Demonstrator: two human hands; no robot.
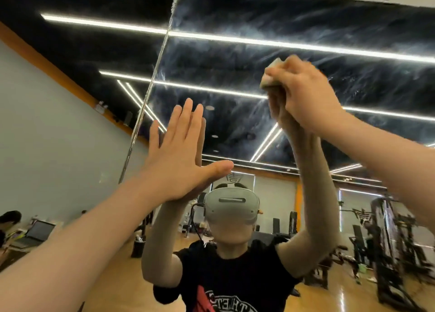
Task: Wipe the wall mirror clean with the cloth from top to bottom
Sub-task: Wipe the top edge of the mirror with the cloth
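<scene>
The right hand grips a balled cloth against the mirror at about 2 o'clock, high on the glass, while the left hand presses flat at centre, fingers straight and close together. Hazy streaks cover the upper glass, so wiping seems barely begun; everything lower is still to do

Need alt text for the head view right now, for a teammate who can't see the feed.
The right hand grips a folded cloth against the upper part of a streaky wall mirror, while the left hand presses flat on the glass. The mirror reflects the person and a gym.
</scene>
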